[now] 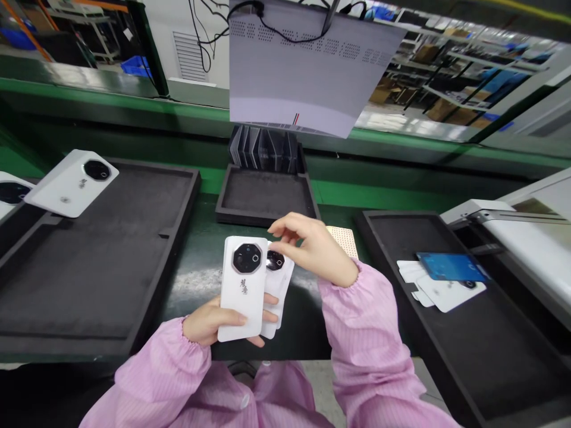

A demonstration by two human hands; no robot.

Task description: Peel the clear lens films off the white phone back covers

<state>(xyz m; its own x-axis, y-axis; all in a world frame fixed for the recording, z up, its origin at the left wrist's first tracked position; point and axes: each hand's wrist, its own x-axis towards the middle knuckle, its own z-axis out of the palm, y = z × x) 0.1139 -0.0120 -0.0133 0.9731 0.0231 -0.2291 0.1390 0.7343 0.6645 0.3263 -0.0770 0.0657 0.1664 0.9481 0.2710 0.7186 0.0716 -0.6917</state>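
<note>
My left hand [214,321] grips a fanned stack of white phone back covers [243,303], with the thumb across the front one and the fingers behind. Each visible cover has a dark camera window near its top, and dark lettering marks the front one. Over the top of the rear covers [275,282] hovers my right hand [310,244], its fingers bent and a gap showing between thumb and forefinger. The thumb tip is close to the rear covers' upper edge; whether it touches them I cannot tell.
Left stands a black foam tray [89,261] with white covers [74,184] at its far end. A smaller black tray [267,190] with dark upright sheets [263,148] sits ahead. The right tray [491,356] bears white covers [450,294] and a blue piece [452,266]. A panel [303,71] hangs above.
</note>
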